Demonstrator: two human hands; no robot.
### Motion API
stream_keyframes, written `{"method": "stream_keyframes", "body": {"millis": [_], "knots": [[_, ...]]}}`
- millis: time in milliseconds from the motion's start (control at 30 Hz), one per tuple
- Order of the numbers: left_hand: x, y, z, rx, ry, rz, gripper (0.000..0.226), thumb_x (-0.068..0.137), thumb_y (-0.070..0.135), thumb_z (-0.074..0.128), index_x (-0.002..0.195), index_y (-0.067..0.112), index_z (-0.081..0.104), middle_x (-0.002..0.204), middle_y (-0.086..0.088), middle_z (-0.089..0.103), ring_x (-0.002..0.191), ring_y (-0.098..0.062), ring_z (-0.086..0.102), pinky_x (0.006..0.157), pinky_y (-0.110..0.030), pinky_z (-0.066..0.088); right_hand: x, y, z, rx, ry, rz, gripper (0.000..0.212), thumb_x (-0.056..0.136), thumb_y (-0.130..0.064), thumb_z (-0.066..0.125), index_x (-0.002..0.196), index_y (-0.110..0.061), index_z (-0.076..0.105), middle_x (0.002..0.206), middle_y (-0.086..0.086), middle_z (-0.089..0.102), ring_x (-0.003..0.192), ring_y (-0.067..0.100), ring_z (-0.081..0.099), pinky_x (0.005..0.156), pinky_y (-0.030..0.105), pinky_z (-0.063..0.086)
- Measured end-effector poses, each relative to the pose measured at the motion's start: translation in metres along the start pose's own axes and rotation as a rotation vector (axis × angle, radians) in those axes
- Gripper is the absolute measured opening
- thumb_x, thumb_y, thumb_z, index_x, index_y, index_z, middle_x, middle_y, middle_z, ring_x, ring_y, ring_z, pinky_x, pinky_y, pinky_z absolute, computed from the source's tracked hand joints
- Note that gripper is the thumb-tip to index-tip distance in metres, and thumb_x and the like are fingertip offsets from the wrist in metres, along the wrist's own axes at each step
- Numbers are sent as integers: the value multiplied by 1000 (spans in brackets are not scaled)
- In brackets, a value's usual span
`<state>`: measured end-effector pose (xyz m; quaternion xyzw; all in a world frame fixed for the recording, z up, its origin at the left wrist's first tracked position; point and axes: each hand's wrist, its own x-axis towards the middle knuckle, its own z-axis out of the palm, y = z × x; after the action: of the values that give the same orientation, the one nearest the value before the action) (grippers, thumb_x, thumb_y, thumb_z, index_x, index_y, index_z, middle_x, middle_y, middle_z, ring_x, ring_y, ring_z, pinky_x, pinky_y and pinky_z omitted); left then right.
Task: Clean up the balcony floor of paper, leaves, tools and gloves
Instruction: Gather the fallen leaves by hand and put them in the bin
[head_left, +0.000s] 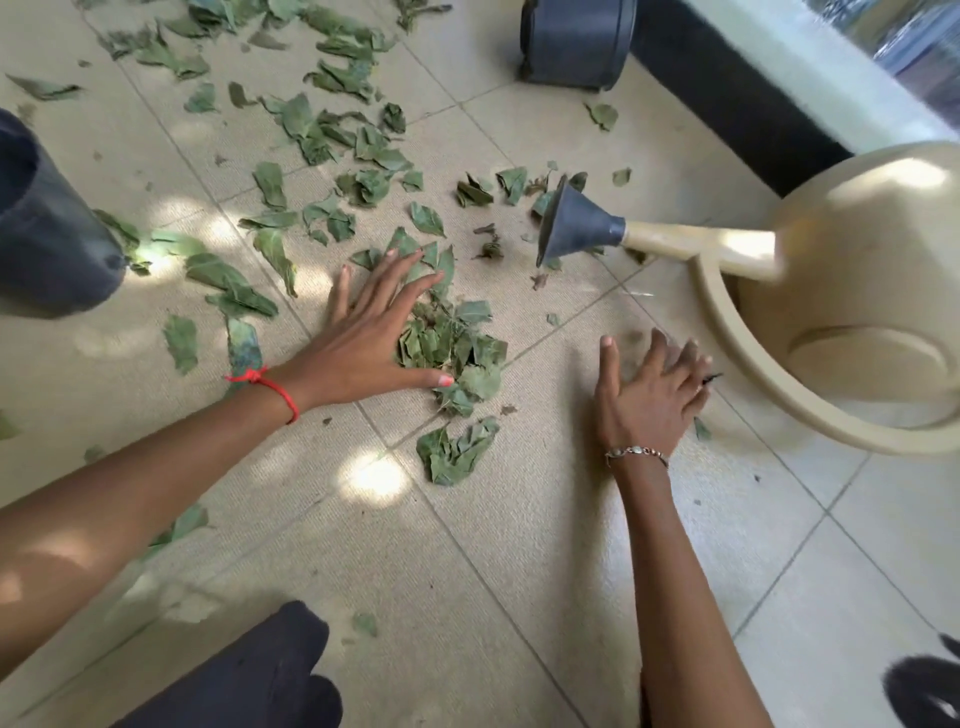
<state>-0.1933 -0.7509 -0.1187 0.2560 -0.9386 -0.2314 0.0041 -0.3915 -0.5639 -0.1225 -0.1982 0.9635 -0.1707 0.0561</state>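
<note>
Both hands are flat on the floor tiles (519, 545) with fingers spread. The left hand (374, 338) is pressed against a leaf pile (452, 353), and the right hand (649, 389) sits just beside the watering can (841, 312).

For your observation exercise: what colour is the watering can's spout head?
Dark grey spout head, on a beige watering can; head view.

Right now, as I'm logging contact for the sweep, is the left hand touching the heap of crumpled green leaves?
Touching. The head view shows the left hand spread flat, its thumb lying against the heap of crumpled green leaves.
</note>
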Motion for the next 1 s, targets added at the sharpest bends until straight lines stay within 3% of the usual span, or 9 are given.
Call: {"method": "stream_keyframes", "body": {"millis": [100, 267, 333, 400, 500, 567, 700, 833, 1000], "knots": [[-4, 2, 3, 0, 0, 5, 118, 54, 96, 21, 149, 31, -5, 156, 8, -21, 140, -13, -23, 111, -57, -16, -10, -2, 6, -13, -48, -6, 67, 89, -62, 31, 143, -23, 24, 155, 16, 7, 144, 30, -3, 115, 47, -5], [-9, 7, 6, -28, 12, -7, 117, 53, 97, 19, 148, 32, -5, 155, 9, -21, 141, -14, -22, 111, -55, -17, -39, -37, 7, 214, -159, -363, 60, 91, -56, 31, 142, -24, 31, 155, 4, 15, 144, 17, 9, 118, 42, 6], [-11, 10, 7, -38, 19, -3, 117, 54, 96, 19, 148, 32, -5, 155, 11, -22, 140, -11, -24, 110, -51, -19, -36, -32, 1, 252, 2, -281, 53, 95, -49, 36, 138, -18, 38, 153, 6, 21, 143, 18, 13, 118, 42, 12], [-12, 12, 8, -37, 23, 14, 116, 55, 95, 19, 149, 32, -5, 153, 13, -24, 138, -8, -25, 109, -48, -21, -31, -14, -4, 158, 124, -103, 57, 96, -49, 32, 140, -13, 34, 154, 10, 18, 144, 21, 8, 118, 43, 9], [-10, 16, 10, -38, 29, 12, 113, 58, 92, 21, 149, 30, -2, 155, 10, -20, 137, -7, -25, 108, -50, -21, -25, 19, -8, 40, 60, 171, 76, 92, -60, 25, 149, -12, 9, 156, 14, -4, 144, 25, -9, 117, 40, -6], [-7, 20, 10, -37, 37, 0, 111, 60, 90, 23, 149, 28, 0, 156, 8, -18, 137, -7, -22, 109, -51, -20, -21, 26, -5, 23, 10, 221, 86, 89, -65, 25, 148, -8, 0, 155, 17, -9, 143, 27, -12, 116, 40, -8], [0, 25, 11, -41, 42, 11, 108, 62, 86, 28, 149, 27, 2, 156, 8, -17, 139, -8, -19, 110, -53, -19, -3, 5, 3, 55, 9, 47, 89, 88, -64, 32, 147, -5, 1, 155, 16, -3, 144, 25, -3, 117, 38, -3], [4, 19, 11, -26, 70, -14, 110, 61, 87, 25, 149, 27, 2, 157, 6, -18, 139, -8, -18, 110, -53, -19, 30, -12, 4, 116, 14, 79, 83, 89, -61, 35, 147, -8, 7, 155, 14, 7, 144, 24, 1, 117, 37, -3], [9, 8, 10, -18, 120, -45, 111, 59, 90, 23, 149, 27, 6, 157, 4, -16, 137, -7, -20, 109, -54, -18, 55, -40, 16, 179, -107, -327, 69, 94, -50, 35, 147, -11, 14, 155, 10, 9, 144, 21, 7, 119, 38, 7]]}}
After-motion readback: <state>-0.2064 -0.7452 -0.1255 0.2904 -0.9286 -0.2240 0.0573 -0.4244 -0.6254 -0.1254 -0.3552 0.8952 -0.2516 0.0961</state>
